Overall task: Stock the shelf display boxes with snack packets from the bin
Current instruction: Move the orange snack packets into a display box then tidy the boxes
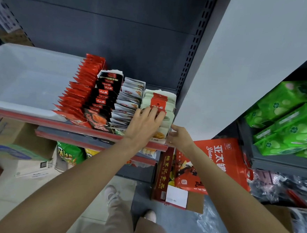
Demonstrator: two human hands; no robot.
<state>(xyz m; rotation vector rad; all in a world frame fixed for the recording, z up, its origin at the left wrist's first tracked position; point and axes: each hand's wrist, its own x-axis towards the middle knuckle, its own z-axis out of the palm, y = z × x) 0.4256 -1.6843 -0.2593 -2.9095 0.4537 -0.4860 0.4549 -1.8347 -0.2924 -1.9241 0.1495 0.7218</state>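
Four rows of snack packets stand on the shelf: red packets (pixel 78 94), black packets (pixel 103 99), white packets (pixel 127 103) and pale packets with a red label (pixel 159 102) in the rightmost display box (pixel 173 103). My left hand (pixel 145 124) lies on top of the pale packets, fingers spread and pressing on them. My right hand (pixel 179 136) holds the front right corner of that box. The translucent white bin (pixel 24 78) sits at the left of the shelf and looks empty.
A grey shelf upright (pixel 192 46) and a white panel (pixel 244 59) stand right of the box. Green packs (pixel 294 122) fill the right shelf. Cardboard boxes (pixel 16 139), a red bag (pixel 218 162) and plastic wrap lie on the floor.
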